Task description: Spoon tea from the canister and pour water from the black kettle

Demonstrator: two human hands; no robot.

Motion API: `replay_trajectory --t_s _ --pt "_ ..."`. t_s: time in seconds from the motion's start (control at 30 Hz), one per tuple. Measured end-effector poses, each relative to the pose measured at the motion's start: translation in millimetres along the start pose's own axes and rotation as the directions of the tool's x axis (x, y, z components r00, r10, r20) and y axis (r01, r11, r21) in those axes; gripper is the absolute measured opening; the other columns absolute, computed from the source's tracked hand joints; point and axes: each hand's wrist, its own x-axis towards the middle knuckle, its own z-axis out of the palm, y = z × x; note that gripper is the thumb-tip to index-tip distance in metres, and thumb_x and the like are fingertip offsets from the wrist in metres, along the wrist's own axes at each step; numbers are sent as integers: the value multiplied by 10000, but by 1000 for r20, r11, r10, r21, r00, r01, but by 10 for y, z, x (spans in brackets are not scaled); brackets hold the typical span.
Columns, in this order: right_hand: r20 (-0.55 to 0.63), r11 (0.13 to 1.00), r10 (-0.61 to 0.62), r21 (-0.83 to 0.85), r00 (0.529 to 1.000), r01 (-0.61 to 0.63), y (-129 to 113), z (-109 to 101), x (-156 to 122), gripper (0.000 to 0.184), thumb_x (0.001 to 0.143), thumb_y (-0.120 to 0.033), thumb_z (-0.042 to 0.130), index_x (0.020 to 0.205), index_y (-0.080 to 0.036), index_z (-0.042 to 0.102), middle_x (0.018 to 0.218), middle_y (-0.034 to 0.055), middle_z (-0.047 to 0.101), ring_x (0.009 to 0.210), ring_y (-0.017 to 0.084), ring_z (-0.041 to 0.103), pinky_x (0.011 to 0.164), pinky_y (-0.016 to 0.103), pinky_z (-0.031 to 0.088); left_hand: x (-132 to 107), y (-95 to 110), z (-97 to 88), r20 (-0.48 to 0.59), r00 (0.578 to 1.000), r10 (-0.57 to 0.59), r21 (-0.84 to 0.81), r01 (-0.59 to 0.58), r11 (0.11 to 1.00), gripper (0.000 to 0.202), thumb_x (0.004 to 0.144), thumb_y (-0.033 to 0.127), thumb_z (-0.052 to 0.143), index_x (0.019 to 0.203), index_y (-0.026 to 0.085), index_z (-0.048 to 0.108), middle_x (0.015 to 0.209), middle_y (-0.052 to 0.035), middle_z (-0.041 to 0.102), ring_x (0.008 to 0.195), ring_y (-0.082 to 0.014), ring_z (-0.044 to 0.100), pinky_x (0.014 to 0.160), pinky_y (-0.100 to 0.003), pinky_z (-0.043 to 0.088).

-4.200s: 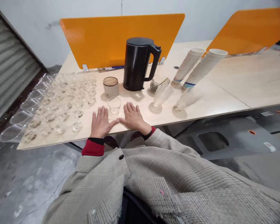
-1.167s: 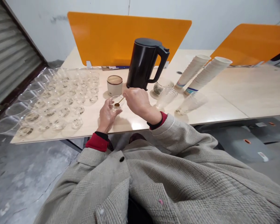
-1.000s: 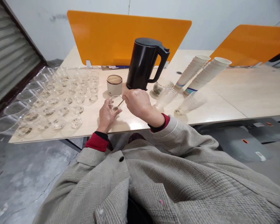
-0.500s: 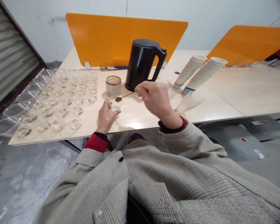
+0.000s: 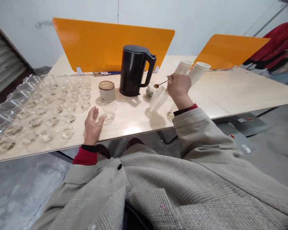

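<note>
My right hand [image 5: 179,88] pinches a small metal spoon [image 5: 159,84], whose bowl hovers over a glass dish of dark material [image 5: 151,91] beside the black kettle [image 5: 133,71]. A clear plastic cup [image 5: 109,110] stands on the wooden table [image 5: 132,118] just right of my left hand [image 5: 92,123]. That hand rests on its edge with the fingers apart, close to the cup but not gripping it. A stack of clear cups [image 5: 157,101] lies tilted below the spoon.
Several rows of clear cups with a little dark material in them [image 5: 36,110] fill the table's left side. A white lidded jar [image 5: 106,90] stands left of the kettle. Two leaning stacks of paper cups [image 5: 196,72] lie behind my right hand. Orange dividers [image 5: 103,44] line the back.
My right hand carried the spoon from the clear cup rightward to the glass dish by the kettle. My left hand let go of the cup and opened beside it. The view swung right.
</note>
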Motion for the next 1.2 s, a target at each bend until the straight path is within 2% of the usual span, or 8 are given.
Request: replay_trajectory --t_s 0.17,0.3,0.43,0.5,0.57,0.7,0.9,1.2 --pt "88 999 23 30 996 -26 122 476 186 176 875 -115 736 717 -164 673 917 204 746 1113 348 697 975 524 516 14 -57 -8 9 1000 5 15 -5 1000 735 847 345 697 1535 179 502 1544 -188 624 1430 -307 626 1229 -507 501" --pt "133 1000 9 16 991 -11 148 595 229 235 879 -215 776 680 -191 653 915 210 749 1083 347 706 963 556 529 19 -103 -6 16 1000 24 27 -24 999 732 863 384 706 1540 186 508 1537 -183 627 1426 -308 626 1221 -509 510" --pt "159 1000 13 12 987 -15 92 368 132 251 877 -225 811 694 -193 642 922 186 734 1140 344 700 958 499 543 18 -143 18 10 999 35 25 -35 999 692 870 405 708 1509 192 551 1516 -168 645 1406 -308 639 1215 -509 516" --pt "114 996 -67 66 991 59 49 164 -32 125 908 -256 795 865 -171 713 1048 200 739 1211 361 675 959 482 550 13 -149 15 5 999 36 51 -36 998 659 893 415 681 1500 188 564 1510 -165 651 1398 -303 645 1212 -505 517" --pt "37 974 -185 137 982 178 -6 -15 -298 260 977 -331 719 1180 -169 728 1267 222 715 1291 379 640 993 501 552 3 -129 -9 18 998 54 144 -57 988 642 922 415 642 1513 178 560 1529 -169 638 1415 -299 631 1224 -495 502" --pt "76 862 -461 276 884 426 -161 0 -1016 615 1036 -497 602 1583 -228 515 1617 191 544 1517 379 482 1197 575 451 -47 4 -76 197 977 79 520 -172 837 771 945 442 617 1620 112 443 1696 -214 461 1605 -354 403 1340 -540 312" --pt "474 782 -622 355 623 512 -455 723 -1701 968 985 -671 615 1672 -43 350 1753 319 261 1642 443 289 1308 601 297 -155 237 -16 319 945 -69 786 -223 576 1031 950 698 565 1699 56 268 1789 -245 225 1689 -430 141 1355 -639 134" --pt "618 788 -575 241 536 566 -676 890 -1798 1001 1052 -739 369 1697 19 259 1786 287 183 1683 421 159 1357 595 134 -155 365 11 368 906 -208 869 -256 422 1010 1020 747 331 1719 36 170 1817 -196 119 1709 -356 78 1376 -577 101"
